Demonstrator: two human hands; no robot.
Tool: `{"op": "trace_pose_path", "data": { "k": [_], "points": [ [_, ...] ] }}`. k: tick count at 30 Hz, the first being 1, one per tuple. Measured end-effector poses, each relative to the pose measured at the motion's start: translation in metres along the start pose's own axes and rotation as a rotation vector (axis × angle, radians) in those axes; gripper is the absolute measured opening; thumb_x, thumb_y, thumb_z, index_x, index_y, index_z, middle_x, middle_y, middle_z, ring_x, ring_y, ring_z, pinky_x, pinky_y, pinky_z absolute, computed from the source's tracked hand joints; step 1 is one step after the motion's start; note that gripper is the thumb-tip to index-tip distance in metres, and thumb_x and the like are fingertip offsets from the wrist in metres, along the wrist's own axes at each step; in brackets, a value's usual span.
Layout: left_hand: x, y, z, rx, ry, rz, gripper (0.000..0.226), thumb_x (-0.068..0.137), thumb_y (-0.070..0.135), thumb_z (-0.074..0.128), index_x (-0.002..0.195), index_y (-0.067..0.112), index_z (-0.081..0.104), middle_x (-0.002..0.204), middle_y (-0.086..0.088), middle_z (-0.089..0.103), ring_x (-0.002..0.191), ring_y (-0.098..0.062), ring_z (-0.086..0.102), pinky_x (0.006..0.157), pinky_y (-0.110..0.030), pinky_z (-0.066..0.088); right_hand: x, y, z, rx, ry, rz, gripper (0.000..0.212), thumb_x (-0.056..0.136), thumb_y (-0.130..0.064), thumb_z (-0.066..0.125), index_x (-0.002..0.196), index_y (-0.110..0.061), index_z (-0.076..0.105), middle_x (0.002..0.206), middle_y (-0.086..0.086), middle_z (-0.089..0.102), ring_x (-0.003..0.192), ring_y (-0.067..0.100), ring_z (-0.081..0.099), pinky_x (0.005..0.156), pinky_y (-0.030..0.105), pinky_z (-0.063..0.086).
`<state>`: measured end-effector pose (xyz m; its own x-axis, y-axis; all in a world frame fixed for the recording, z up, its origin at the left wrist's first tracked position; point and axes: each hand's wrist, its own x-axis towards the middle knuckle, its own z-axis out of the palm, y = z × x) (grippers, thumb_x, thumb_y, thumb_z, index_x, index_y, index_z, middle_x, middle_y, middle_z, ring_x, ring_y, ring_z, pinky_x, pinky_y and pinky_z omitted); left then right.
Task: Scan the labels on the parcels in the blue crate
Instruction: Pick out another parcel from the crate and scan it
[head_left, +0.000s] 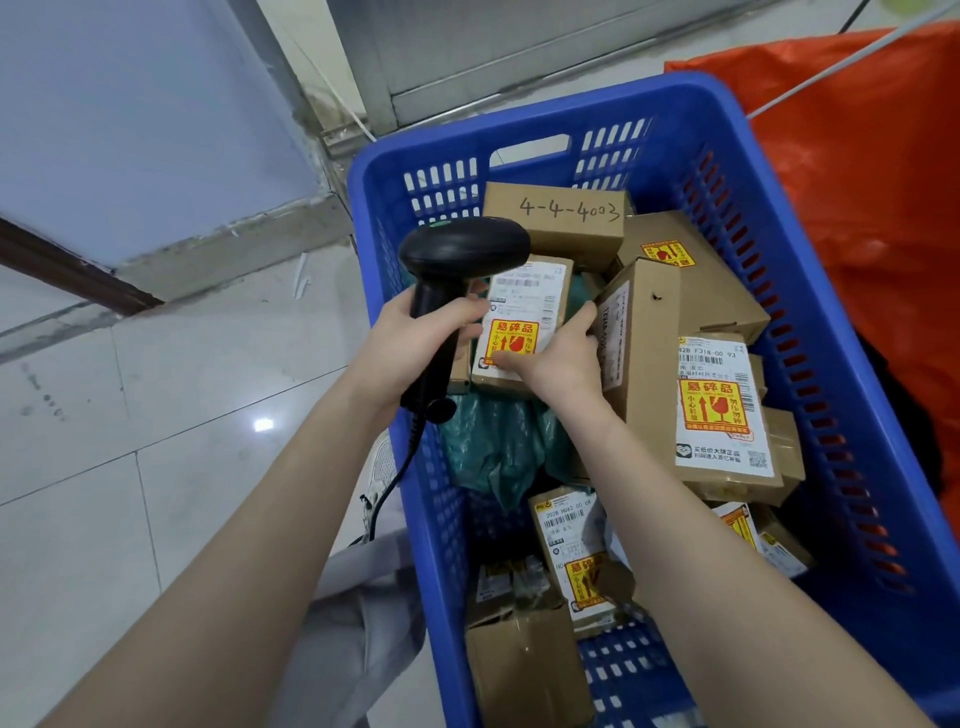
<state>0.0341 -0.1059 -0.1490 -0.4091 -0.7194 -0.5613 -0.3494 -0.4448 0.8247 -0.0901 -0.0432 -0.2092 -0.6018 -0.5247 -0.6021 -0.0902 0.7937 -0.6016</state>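
A blue plastic crate holds several brown cardboard parcels with white labels and yellow-red fragile stickers. My left hand grips the handle of a black barcode scanner, whose head points at the crate's middle. My right hand holds a small labelled parcel tilted up under the scanner head, fingers on its lower and right edges. A box marked 4-4-4003 lies at the crate's far end. A larger labelled parcel rests to the right.
A green plastic mailer lies under the held parcel. An orange sack stands right of the crate. The scanner's coiled cable hangs down the crate's left side. Glossy tiled floor and a grey step lie to the left.
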Motion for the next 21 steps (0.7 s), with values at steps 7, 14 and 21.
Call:
{"op": "trace_pose_path", "data": {
  "k": [7,14,21],
  "points": [
    [-0.005,0.009,0.003,-0.015,0.015,0.013,0.050,0.076,0.035,0.072,0.114,0.004,0.064,0.110,-0.020,0.071,0.104,-0.036,0.068,0.095,-0.053,0.051,-0.010,-0.008,-0.018,-0.119,-0.020,-0.071,0.115,0.067,-0.046,0.080,0.150,-0.016,0.006,0.145,0.014,0.043,0.136,0.035,0.035,0.107,0.048,0.033],
    [-0.013,0.020,0.016,-0.028,0.007,0.064,0.047,0.070,0.040,0.075,0.113,0.022,0.069,0.108,-0.002,0.075,0.104,-0.023,0.069,0.098,-0.048,0.050,-0.024,-0.014,-0.042,-0.004,0.023,-0.183,0.115,0.060,-0.050,0.082,0.146,-0.018,0.013,0.137,0.009,0.049,0.126,0.030,0.047,0.102,0.048,0.043],
    [-0.031,0.036,0.041,-0.148,-0.024,0.084,0.036,0.083,0.027,0.071,0.117,0.018,0.066,0.100,0.001,0.077,0.093,-0.015,0.073,0.086,-0.038,0.056,-0.051,-0.004,-0.089,0.105,0.068,-0.262,0.114,0.060,-0.050,0.082,0.147,-0.020,0.013,0.138,0.002,0.052,0.126,0.021,0.050,0.100,0.034,0.042]
  ]
}}
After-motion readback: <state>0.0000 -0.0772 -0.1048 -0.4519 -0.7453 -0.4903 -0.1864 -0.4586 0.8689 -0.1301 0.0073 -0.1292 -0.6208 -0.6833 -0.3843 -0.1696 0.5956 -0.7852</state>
